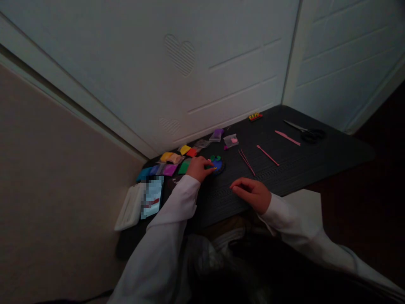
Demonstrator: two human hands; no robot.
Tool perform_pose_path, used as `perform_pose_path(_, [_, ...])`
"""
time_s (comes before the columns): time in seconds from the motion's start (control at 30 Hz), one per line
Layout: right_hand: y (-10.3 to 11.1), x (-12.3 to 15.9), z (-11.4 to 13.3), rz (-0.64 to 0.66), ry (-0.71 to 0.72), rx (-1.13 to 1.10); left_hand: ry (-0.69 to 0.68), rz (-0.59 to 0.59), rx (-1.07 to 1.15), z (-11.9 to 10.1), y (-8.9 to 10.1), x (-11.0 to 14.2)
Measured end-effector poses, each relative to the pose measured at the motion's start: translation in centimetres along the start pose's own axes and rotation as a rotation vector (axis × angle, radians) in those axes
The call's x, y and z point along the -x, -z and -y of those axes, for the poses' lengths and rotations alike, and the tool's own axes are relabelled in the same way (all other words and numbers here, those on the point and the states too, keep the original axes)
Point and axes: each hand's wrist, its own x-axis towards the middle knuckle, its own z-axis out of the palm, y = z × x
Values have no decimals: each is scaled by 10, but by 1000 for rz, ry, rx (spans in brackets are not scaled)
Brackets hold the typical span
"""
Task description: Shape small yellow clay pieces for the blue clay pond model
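A small round piece with a dark rim and a blue clay face (217,164) lies on the black table, with green bits (215,158) along its far side. My left hand (198,168) reaches over its left edge, thumb and forefinger closed at a tiny yellow bit of clay (215,168) on or just above the blue. Nearer the table's front edge is my right hand (251,194), its thumb and fingertips pressed together. Whatever may be between them is too small to see. Pink tweezers (247,162) lie beyond my right hand.
Clay packets in several colours, such as a magenta one (170,169), cover the left side near a white tray (129,207) and a lit screen (152,197). Rightward lie a pink stick tool (267,155), a pink knife (287,137) and scissors (308,134). A white door (234,50) borders the back.
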Motion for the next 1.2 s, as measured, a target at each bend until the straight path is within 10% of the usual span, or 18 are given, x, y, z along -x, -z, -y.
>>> perform_pose_path(0.73, [2,0,1,3,-12,19,-47,6,83,-21,22,33])
perform_pose_path(1.2, [4,1,0,8,-33,8,-148,110,85,-37,0,52])
